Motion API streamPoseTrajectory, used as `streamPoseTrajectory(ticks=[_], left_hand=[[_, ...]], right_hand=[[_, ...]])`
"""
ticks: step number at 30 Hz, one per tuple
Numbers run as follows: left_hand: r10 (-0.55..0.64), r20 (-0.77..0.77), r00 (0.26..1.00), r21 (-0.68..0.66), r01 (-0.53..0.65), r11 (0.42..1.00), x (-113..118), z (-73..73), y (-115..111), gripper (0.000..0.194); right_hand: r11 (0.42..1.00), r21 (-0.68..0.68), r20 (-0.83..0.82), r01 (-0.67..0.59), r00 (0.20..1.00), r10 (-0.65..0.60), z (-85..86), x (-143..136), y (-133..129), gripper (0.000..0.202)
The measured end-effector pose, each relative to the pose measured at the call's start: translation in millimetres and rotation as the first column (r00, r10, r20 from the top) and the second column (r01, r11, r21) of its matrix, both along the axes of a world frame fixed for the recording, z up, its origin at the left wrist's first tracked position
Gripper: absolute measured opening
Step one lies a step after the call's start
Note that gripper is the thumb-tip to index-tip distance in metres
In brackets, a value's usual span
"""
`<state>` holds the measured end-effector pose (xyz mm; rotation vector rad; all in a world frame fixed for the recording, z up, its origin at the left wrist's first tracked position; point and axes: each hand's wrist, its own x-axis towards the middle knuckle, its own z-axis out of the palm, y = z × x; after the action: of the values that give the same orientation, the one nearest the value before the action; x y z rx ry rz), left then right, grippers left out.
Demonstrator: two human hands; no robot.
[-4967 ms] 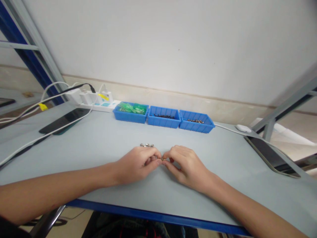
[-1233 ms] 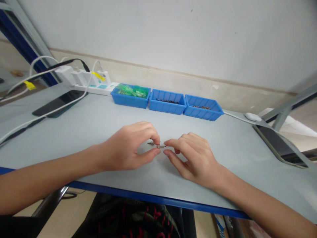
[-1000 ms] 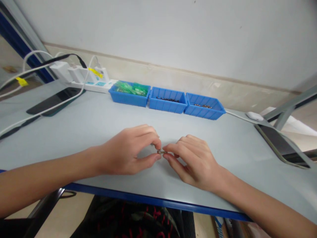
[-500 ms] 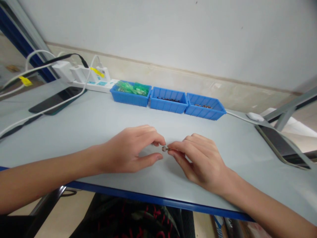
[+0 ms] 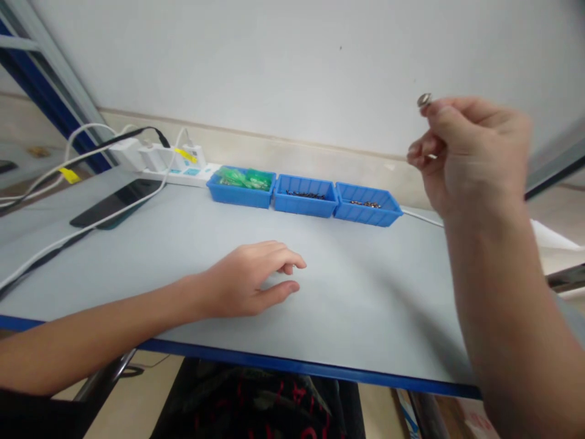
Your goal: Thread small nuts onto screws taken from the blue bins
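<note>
My right hand [image 5: 479, 146] is raised high at the right, in front of the wall. Its thumb and forefinger pinch a small silvery metal bolt [image 5: 425, 100]. The round head points left, and the fingers hide its shank. My left hand [image 5: 258, 277] rests on the table [image 5: 338, 329] near the front edge. A gap shows between its thumb and forefinger, with nothing visible held there.
Three blue bins stand in a row by the wall: one with green plastic bags [image 5: 247, 178], one with dark small parts [image 5: 305, 206], one with coppery small parts [image 5: 368, 215]. At left lie a dark phone [image 5: 116, 203], a power strip [image 5: 194, 177] and white cables.
My right hand has lifted the bolt from beside the left fingertips, up and to the right. The left hand has stayed almost still, fingers apart.
</note>
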<state>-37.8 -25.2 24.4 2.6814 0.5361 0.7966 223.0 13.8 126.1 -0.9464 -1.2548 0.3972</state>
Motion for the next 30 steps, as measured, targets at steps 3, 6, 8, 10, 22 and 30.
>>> streamPoseTrajectory(ticks=[3,6,8,10,22,30], left_hand=[[-0.011,-0.003,1.0,0.026,0.011,1.0,-1,-1.6,3,0.019],[-0.018,-0.005,1.0,0.049,0.018,0.999,-2,-2.6,6,0.019],[-0.02,-0.009,1.0,0.058,0.021,0.998,-1,-2.9,7,0.019],[-0.019,-0.001,1.0,0.065,0.019,0.998,-1,-3.2,7,0.018],[0.288,0.002,0.957,-0.128,-0.286,0.95,-3,4.4,15,0.025],[0.343,0.059,0.938,-0.105,-0.336,0.936,-4,-1.2,21,0.018]], right_hand=[[0.957,-0.288,-0.31,-0.021,0.948,-0.072,-3.6,24,24,0.016],[0.933,-0.334,-0.451,-0.134,0.892,-0.034,-31.2,46,24,0.009],[0.9,-0.412,-0.444,-0.143,0.894,-0.061,-49.3,52,17,0.009],[0.912,-0.398,-0.372,-0.098,0.926,-0.063,-60.7,45,10,0.014],[0.862,-0.42,0.236,-0.285,0.882,0.407,-97.3,-89,-41,0.022],[0.863,-0.405,0.209,-0.303,0.888,0.41,-100.5,-87,-39,0.025]])
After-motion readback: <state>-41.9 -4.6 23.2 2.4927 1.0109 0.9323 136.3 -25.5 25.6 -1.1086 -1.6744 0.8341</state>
